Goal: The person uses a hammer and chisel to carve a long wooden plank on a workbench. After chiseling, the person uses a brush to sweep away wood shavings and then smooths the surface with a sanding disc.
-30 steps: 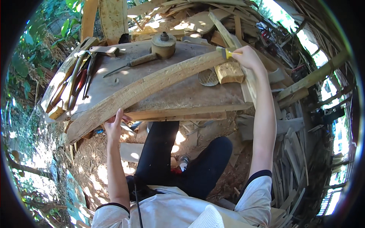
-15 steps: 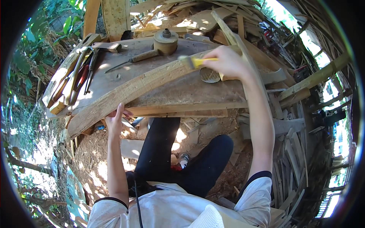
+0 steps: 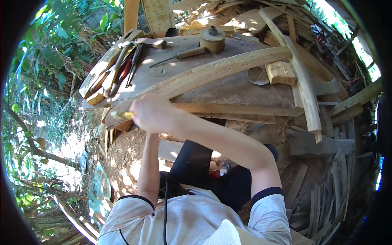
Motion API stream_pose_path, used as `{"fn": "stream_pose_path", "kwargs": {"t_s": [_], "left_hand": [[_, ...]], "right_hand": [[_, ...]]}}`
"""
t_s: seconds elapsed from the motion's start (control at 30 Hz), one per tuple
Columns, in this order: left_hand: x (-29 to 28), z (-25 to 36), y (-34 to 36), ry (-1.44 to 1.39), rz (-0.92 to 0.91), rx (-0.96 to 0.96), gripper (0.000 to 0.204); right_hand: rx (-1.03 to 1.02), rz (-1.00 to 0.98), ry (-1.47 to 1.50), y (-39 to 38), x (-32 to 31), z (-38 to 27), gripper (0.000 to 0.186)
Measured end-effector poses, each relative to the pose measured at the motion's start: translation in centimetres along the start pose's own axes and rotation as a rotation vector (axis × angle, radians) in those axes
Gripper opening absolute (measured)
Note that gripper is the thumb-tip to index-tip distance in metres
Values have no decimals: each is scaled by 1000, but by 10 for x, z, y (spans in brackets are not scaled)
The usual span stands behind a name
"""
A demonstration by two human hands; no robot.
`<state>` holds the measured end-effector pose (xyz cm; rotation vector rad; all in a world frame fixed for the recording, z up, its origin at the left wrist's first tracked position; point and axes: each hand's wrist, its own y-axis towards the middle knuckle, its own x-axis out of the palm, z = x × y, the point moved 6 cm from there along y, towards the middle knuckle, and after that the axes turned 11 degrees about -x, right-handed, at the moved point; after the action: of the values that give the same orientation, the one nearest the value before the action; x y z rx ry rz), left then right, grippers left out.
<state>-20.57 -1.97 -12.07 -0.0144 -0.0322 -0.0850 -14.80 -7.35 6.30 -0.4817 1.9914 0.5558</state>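
Note:
My right hand (image 3: pixel 153 112) is closed round the yellow handle of a small brush (image 3: pixel 121 115), blurred by motion. Its bristles lie over the left end of a long, curved wooden board (image 3: pixel 216 69). That board slants across the bench top (image 3: pixel 237 93), its left end jutting past the near edge. Of my left arm only the forearm (image 3: pixel 148 167) shows; the hand itself is hidden behind my right hand, near the board's underside.
A round wooden pot (image 3: pixel 212 40) and a thin tool with a wooden handle (image 3: pixel 191 53) lie at the back. Hand tools (image 3: pixel 124 70) cluster at the left. A round disc (image 3: pixel 258 76), a wood block (image 3: pixel 281 73) and a crossing plank (image 3: pixel 304 90) are on the right.
My right hand has swept the brush from the board's right part to its left end, passing in front of my left hand. The whole view has shifted somewhat.

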Motion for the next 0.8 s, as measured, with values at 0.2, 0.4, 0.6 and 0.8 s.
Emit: {"fn": "stream_pose_path", "kwargs": {"t_s": [0.2,0.4,0.6,0.8], "left_hand": [[-3,3,-4,4,-120,-46,23],[17,43,-19,-86,-77,-38,26],[20,37,-16,-131,-94,-19,25],[37,37,-16,-187,-156,-12,18]], "right_hand": [[8,-119,168,-13,-17,28,25],[351,9,217,-103,-114,126,33],[617,181,126,-222,-190,231,39],[759,369,-472,-317,-296,315,33]]}}
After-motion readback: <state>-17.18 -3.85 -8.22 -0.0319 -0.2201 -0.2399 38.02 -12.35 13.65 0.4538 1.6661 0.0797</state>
